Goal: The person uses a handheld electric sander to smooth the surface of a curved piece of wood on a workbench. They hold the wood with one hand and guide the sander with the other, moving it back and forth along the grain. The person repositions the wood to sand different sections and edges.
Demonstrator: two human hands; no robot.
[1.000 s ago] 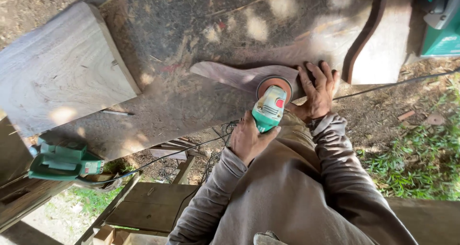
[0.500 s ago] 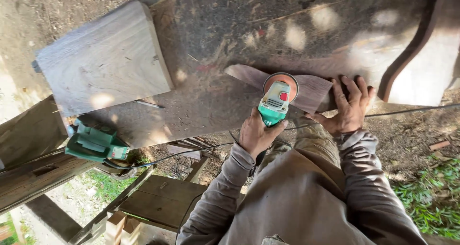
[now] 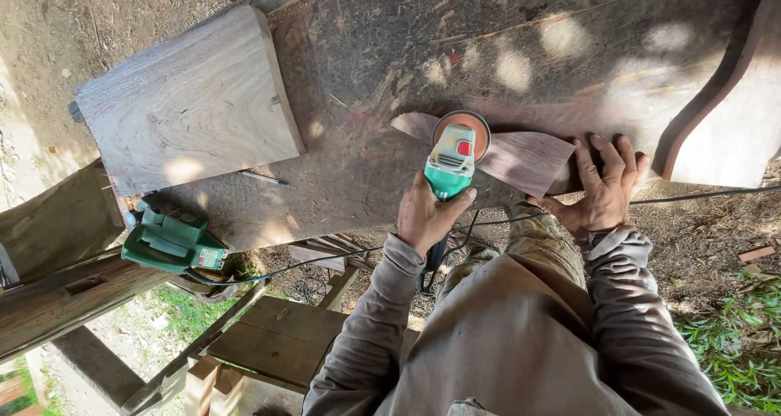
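My left hand (image 3: 429, 214) grips the handle of a green and white angle grinder (image 3: 452, 157) with an orange sanding disc. The disc rests on the left part of a curved, flat wooden piece (image 3: 521, 157) that lies on a dusty workbench (image 3: 390, 66). My right hand (image 3: 604, 188) presses down, fingers spread, on the right end of that wooden piece. The grinder's black cord (image 3: 708, 195) runs off to the right along the bench edge.
A thick pale wood slab (image 3: 183, 107) lies on the bench at left. A green power tool (image 3: 169, 243) sits at the bench's lower left corner. A dark-edged curved board (image 3: 724, 115) is at right. Wooden beams and planks (image 3: 277, 335) lie below; grass (image 3: 732, 351) at lower right.
The view has shifted, so the bench and tools sit further right and lower in frame. The grinder's disc has slid left along the curved piece; my right hand stays on its right end.
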